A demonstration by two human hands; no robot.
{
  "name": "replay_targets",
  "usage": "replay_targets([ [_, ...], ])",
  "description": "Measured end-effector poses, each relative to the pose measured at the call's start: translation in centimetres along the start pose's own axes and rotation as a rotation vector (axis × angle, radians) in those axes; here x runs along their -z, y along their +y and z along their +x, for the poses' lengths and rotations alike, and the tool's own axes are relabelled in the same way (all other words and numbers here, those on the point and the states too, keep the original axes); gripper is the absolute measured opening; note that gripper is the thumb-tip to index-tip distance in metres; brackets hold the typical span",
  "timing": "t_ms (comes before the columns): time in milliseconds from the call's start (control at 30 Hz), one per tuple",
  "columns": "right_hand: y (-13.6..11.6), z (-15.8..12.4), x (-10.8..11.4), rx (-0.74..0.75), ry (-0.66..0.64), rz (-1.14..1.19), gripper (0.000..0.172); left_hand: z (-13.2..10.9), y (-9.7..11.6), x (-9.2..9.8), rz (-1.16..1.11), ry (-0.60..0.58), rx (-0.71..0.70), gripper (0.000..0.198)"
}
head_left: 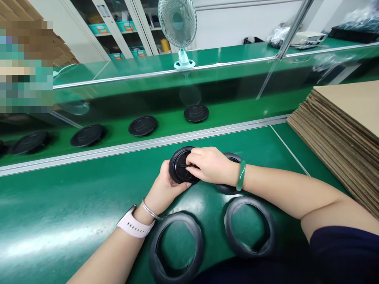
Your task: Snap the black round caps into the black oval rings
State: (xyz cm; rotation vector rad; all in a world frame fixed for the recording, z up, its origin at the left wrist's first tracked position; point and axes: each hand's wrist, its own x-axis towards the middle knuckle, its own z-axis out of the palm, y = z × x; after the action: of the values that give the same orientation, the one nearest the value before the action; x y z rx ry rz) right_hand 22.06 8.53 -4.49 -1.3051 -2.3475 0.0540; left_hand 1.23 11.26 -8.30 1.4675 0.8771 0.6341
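My left hand (169, 182) grips a round black disc-shaped part (177, 165) by its left and lower edge, raised above the green worktop. Over its face, my right hand (207, 163) pinches a small thin black piece (184, 166); whether that piece is joined to the disc I cannot tell. Fingers cover the disc's right side. Behind the right wrist lies a dark ring (226, 188), partly hidden. Closer to my body are two more dark rings, one at left (177, 248) and one at right (249, 227), both flat on the worktop.
Beyond a metal rail (148, 142) runs a green strip bearing several black discs, among them one disc (196, 113). A stack of cardboard sheets (334, 146) stands at the right. A fan (177, 31) sits on the far bench behind a clear panel. Someone's blurred shape is at far left.
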Motion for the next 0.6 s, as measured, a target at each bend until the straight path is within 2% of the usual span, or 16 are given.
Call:
replay_targets([
  [333,-0.11,0.06,0.34,0.004,-0.02,0.022,0.015,0.02,0.63,-0.29,-0.031,0.028,0.029,0.066],
  [600,-0.55,-0.25,-0.21,-0.003,-0.019,-0.008,0.022,-0.03,0.58,-0.24,0.022,0.061,0.049,0.065],
])
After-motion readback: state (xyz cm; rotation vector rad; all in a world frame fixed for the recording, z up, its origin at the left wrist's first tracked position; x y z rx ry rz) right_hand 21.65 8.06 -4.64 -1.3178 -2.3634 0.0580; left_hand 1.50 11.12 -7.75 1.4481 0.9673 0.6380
